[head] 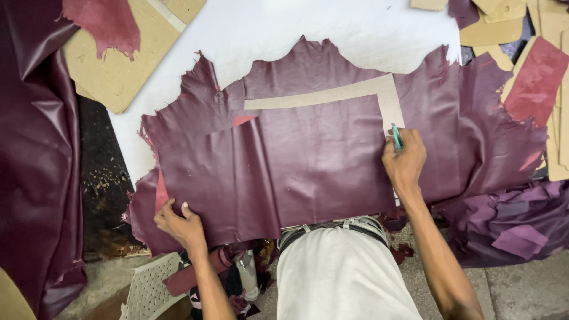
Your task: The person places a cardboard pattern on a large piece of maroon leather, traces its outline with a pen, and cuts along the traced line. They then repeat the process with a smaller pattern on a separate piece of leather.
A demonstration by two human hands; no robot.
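Leather [296,166] under both pressing hands, seemingly.

Bright, even light falls from above, so shadows are faint and soft. The white tabletop [249,29] is nearly blown out at the top, and the maroon leather hide [296,160] carries a mild sheen. Focus is sharp in the middle, with slight wide-angle stretching toward the edges.

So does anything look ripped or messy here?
Yes. The dark red leather hide has ragged, torn-looking edges along the top, and a fold bulges near its left side. Leather scraps lie bunched at the right.
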